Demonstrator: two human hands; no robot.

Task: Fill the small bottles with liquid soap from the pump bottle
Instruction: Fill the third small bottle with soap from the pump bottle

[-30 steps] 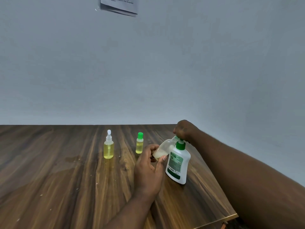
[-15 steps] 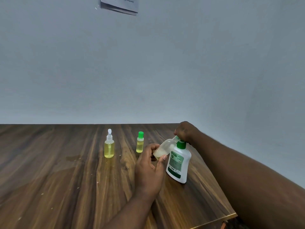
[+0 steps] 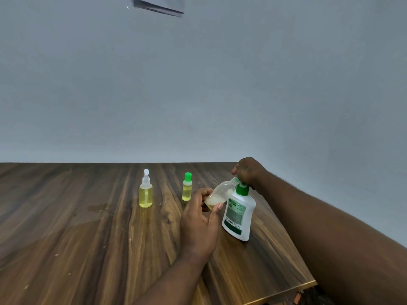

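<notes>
Surface: wood-grain table [image 3: 66, 249] against a plain grey wall [image 3: 220, 95].
Pump bottle [image 3: 239, 214]: upright, near the table's right edge.
Left hand [image 3: 198, 221]: fingers and thumb clamped round the small clear bottle [image 3: 220, 193], which is tilted with its mouth at the nozzle.
Right hand [image 3: 247, 170]: fingers curled over the pump head.
Doing it well: probably slow, full strokes, with the mouth snug under the nozzle so nothing dribbles.
Count: one pump bottle; three small bottles. One is in hand. The spray-top bottle [image 3: 145, 193] and green-capped bottle [image 3: 187, 190] stand yellow-filled toward the far edge.

You can read nothing: the label [image 3: 236, 210] on the pump bottle [image 3: 242, 225] is blurred, as is the sheet [image 3: 160, 5] high up-left of it.
</notes>
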